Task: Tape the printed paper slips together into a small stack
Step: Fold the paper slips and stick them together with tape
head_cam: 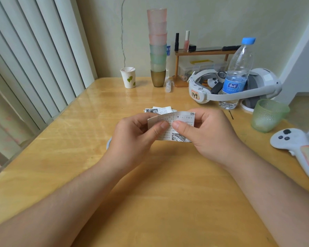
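— Printed paper slip [175, 125], where is it?
— Held above the wooden table [150, 193], pinched between both hands; the left hand [132, 139] grips its left edge, thumb on the face, and the right hand [209, 134] clamps its right side, thumb pressed on the print.
— And the other slips?
— A small pile of slips [159, 110] lies on the table just beyond the held slip.
— What else sits near the held slip?
— Beyond it to the right, a water bottle [237, 72] stands inside a white headset [239, 86]; farther right are a green cup [268, 115] and a white controller [296, 147]. Beyond and left stands a paper cup [128, 77], beside a tall stack of cups [157, 47].
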Action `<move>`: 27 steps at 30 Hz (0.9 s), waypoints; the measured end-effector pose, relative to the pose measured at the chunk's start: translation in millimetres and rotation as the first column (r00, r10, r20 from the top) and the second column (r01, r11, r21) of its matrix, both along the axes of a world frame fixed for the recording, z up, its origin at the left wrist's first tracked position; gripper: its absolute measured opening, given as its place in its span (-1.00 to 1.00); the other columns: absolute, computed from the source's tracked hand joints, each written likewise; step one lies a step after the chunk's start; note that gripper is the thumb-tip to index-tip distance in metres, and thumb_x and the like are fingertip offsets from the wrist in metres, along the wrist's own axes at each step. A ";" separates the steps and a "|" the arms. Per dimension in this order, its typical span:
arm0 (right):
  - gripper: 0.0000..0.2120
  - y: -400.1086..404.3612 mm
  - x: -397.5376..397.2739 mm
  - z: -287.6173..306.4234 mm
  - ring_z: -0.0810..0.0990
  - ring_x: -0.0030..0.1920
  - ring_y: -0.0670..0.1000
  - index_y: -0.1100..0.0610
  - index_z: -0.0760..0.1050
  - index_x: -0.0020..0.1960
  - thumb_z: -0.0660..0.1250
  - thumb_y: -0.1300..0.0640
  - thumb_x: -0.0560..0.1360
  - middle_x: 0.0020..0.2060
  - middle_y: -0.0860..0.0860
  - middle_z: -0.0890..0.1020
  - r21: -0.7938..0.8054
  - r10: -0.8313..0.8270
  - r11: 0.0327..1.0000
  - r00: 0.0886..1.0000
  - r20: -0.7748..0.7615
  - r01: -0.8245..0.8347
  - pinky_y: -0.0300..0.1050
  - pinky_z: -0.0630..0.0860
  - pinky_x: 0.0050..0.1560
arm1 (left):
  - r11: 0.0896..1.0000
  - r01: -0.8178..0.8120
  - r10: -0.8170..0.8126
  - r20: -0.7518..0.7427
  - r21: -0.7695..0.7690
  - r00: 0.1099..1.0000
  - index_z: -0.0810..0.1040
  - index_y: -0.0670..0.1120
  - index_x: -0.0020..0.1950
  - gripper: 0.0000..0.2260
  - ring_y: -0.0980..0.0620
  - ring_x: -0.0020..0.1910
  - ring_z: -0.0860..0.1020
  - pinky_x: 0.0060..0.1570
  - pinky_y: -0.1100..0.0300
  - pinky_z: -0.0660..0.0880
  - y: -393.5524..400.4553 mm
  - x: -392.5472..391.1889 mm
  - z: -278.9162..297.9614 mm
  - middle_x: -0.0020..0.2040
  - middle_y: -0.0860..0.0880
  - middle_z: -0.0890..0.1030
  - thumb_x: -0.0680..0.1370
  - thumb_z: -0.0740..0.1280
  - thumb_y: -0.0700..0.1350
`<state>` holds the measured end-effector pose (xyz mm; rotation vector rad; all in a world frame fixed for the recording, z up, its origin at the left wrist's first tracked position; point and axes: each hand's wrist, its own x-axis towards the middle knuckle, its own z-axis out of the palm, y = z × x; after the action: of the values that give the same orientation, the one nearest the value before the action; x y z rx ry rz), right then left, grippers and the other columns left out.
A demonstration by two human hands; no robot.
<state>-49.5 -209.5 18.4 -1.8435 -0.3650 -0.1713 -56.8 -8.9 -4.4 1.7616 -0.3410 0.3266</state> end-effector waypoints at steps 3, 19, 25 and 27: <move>-0.89 -1.0 0.8 1.6 0.74 -0.11 -0.06 0.01 0.72 0.06 0.50 0.14 0.54 -0.15 -0.12 0.77 -0.032 -0.033 0.999 0.999 0.008 0.034 0.11 0.68 0.04 | 1.000 0.007 -0.007 -0.011 -0.001 1.000 0.64 0.09 0.35 -0.64 -0.10 0.04 0.73 0.11 -0.13 0.64 -3.2 -2.1 1.2 0.09 -0.02 0.76 0.56 0.51 0.04; -0.87 -2.9 4.4 3.9 0.75 -0.08 0.01 -0.07 0.69 -0.03 0.53 0.15 0.50 -0.12 -0.04 0.77 0.102 0.028 0.994 0.998 0.053 -0.033 0.02 0.70 -0.02 | 0.996 -0.023 0.026 0.033 -0.086 0.999 0.76 0.08 -0.07 -0.92 -0.02 -0.22 0.64 -0.13 -0.02 0.58 -4.0 -1.0 2.9 -0.20 -0.07 0.74 0.51 0.50 0.04; -0.85 -5.1 10.1 1.2 0.64 -0.38 -0.03 0.03 0.63 -0.16 0.45 0.19 0.58 -0.30 -0.04 0.68 0.110 -0.048 0.993 0.997 0.052 0.042 0.01 0.62 -0.17 | 0.995 -0.046 0.051 0.056 -0.084 0.997 0.71 0.15 0.07 -0.88 0.00 -0.12 0.67 -0.05 0.02 0.65 -2.0 5.3 1.6 -0.08 0.05 0.72 0.62 0.39 -0.02; -0.88 -5.7 12.4 -0.6 0.64 -0.37 -0.02 0.06 0.63 -0.13 0.44 0.17 0.59 -0.29 -0.02 0.66 0.111 -0.091 0.990 0.994 0.060 0.084 0.10 0.63 -0.14 | 0.995 -0.086 0.078 0.135 0.055 0.988 0.68 0.25 0.13 -0.75 0.10 -0.03 0.60 0.01 0.13 0.60 1.1 10.5 -1.7 -0.06 0.14 0.60 0.69 0.34 -0.12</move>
<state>-37.1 -215.2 17.9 -1.7508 -0.3145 -0.3062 -46.3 -7.8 -6.2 1.8210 -0.3780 0.4986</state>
